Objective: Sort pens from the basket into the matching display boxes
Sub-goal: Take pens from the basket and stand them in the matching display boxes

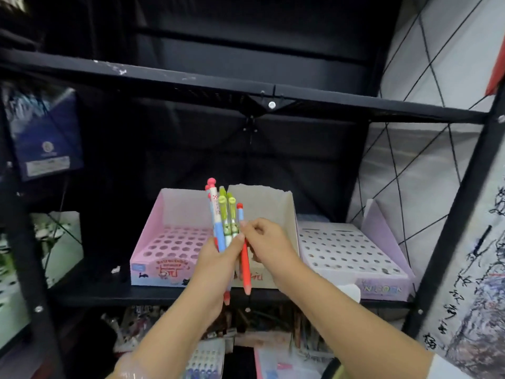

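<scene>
Left hand (pixel 216 265) gripping bunch of colourful plastic pens (pixel 222 222), upright. Right hand (pixel 263 236) pinching red-and-blue pen (pixel 245 266) beside bunch. Behind, on black metal shelf (pixel 114 295): pink perforated cardboard display box (pixel 153 247), lilac perforated display box (pixel 352 253) just beside.

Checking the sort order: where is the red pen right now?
Centre of the head view: the red pen is pinched by the right hand, beside the left hand's bundle, before the pink box.
</scene>
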`<state>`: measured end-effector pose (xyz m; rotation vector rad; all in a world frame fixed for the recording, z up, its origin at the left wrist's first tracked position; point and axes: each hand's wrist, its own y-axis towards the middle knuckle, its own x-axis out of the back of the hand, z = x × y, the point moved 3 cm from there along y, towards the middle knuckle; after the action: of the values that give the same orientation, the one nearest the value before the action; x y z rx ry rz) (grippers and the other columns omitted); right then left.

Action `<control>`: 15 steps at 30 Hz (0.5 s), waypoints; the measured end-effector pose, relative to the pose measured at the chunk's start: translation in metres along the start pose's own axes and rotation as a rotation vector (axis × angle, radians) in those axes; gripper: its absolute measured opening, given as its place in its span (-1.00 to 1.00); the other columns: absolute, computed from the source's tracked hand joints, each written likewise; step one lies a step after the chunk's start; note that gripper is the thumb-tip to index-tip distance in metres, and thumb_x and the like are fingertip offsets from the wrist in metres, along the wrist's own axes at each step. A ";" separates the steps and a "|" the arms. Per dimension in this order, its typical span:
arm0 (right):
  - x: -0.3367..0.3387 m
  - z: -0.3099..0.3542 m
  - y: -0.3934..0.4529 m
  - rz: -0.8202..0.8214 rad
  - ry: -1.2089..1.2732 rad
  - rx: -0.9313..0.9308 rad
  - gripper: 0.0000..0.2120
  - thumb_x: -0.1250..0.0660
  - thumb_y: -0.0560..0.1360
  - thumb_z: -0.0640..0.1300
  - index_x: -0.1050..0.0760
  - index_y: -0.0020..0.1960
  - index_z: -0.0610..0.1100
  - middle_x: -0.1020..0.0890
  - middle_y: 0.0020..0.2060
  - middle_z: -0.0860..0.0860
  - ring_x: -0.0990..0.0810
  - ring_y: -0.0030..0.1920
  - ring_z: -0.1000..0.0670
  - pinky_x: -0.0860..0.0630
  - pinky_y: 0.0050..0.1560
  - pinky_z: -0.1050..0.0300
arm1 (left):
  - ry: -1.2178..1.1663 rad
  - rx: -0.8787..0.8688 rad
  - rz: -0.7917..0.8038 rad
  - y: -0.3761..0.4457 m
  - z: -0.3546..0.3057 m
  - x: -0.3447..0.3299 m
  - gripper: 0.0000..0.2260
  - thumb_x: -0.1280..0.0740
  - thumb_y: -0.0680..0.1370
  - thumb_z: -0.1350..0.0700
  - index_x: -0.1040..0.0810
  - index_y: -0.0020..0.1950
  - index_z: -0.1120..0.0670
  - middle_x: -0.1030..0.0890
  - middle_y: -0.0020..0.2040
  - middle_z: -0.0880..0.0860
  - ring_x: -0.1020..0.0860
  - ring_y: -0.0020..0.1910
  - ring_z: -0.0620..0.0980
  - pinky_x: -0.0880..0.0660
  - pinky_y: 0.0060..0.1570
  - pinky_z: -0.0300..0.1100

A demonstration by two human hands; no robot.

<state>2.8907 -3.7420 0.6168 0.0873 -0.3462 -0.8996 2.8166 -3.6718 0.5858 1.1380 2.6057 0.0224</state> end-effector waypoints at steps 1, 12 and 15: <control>0.000 0.000 0.006 0.060 0.050 -0.062 -0.79 -0.23 0.57 -0.02 -0.49 -0.21 -0.06 -0.45 -0.47 0.12 -0.40 -0.48 0.19 -0.36 -0.43 0.35 | 0.069 -0.040 -0.006 0.006 -0.001 0.005 -0.95 -0.29 0.55 0.04 -0.51 -0.06 0.00 -0.59 -0.37 -0.05 -0.56 -0.33 -0.10 -0.46 -0.35 -0.28; 0.015 0.032 0.077 -0.215 -0.131 0.205 -0.85 -0.13 0.61 -0.09 -0.31 -0.13 -0.08 -0.57 -0.37 -0.05 -0.59 -0.44 0.05 -0.58 -0.38 0.24 | 0.113 -0.023 0.022 0.058 -0.018 0.067 -0.87 -0.22 0.59 0.15 -0.47 -0.06 0.20 -0.58 -0.47 0.00 -0.47 -0.56 -0.10 -0.44 -0.54 -0.25; 0.013 0.023 0.097 -0.306 -0.484 0.283 -0.86 -0.11 0.62 -0.05 -0.31 -0.01 -0.12 -0.60 -0.31 -0.07 -0.61 -0.35 0.02 -0.51 -0.36 0.33 | 0.086 0.006 -0.007 0.068 -0.016 0.079 -0.84 -0.22 0.59 0.15 -0.49 -0.12 0.20 -0.60 -0.45 0.00 -0.52 -0.54 -0.10 -0.46 -0.54 -0.26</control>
<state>2.9634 -3.6899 0.6627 0.1879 -0.9303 -1.1680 2.8100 -3.5665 0.5889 1.1534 2.6861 0.0637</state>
